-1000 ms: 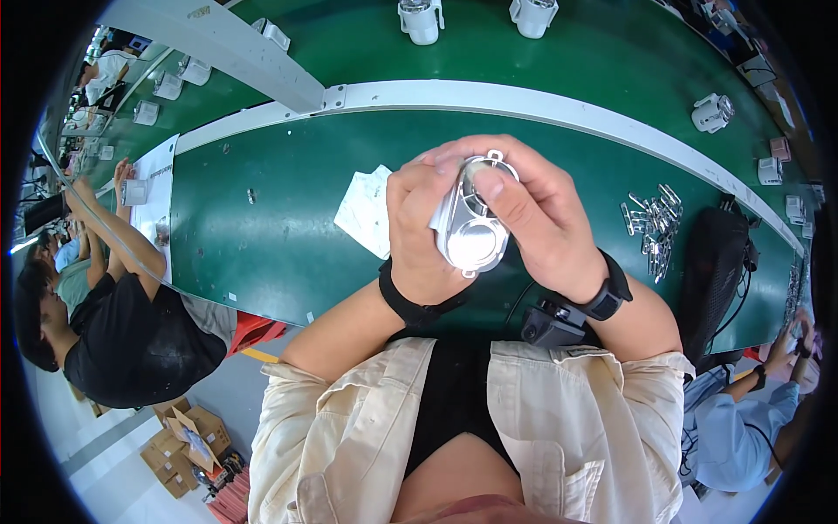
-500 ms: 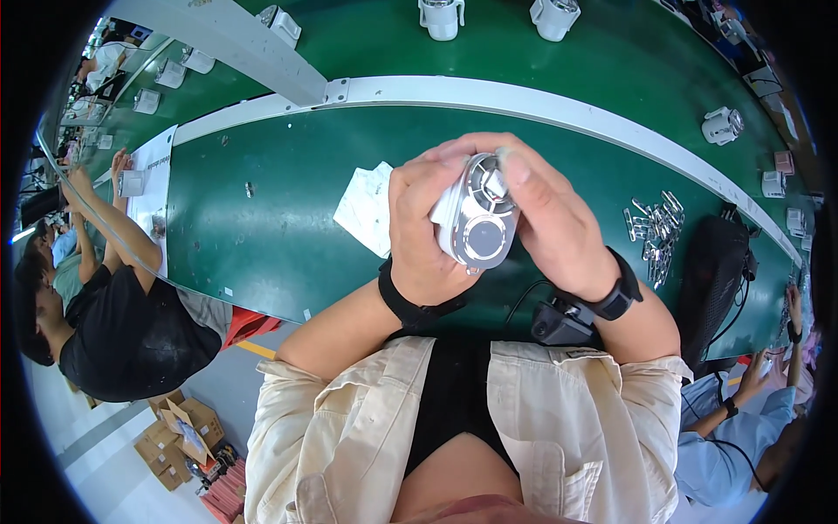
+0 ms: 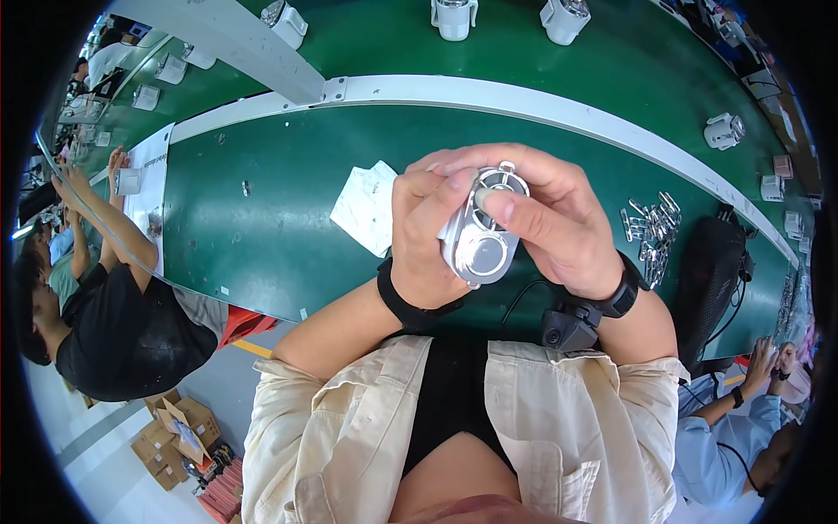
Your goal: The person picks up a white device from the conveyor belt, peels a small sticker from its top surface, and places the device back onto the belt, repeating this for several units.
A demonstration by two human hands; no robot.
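Between my hands, above the bench, is a white device with an oval silver face (image 3: 483,253), two round parts on that face and a small metal loop at each end. My left hand (image 3: 424,236) is wrapped round its left side. Against its right and far side is my right hand (image 3: 567,218), its fingers curled behind and its thumb pressed on the upper round part. My fingers hide much of the white body. A crumpled white sheet (image 3: 365,208) lies just left of my left hand. Right of my right hand is a pile of metal clips (image 3: 651,231).
Beyond a white rail (image 3: 454,88), similar white devices (image 3: 566,19) stand on a green surface. A black bag (image 3: 711,262) lies at the bench's right. Co-workers sit left (image 3: 131,327) and right (image 3: 729,445). Cardboard boxes (image 3: 175,437) stand on the floor at lower left.
The held device has tilted, so its silver face shows more fully and its upper loop appears. My right thumb has come down onto the upper round part. The right co-worker's hands have come together.
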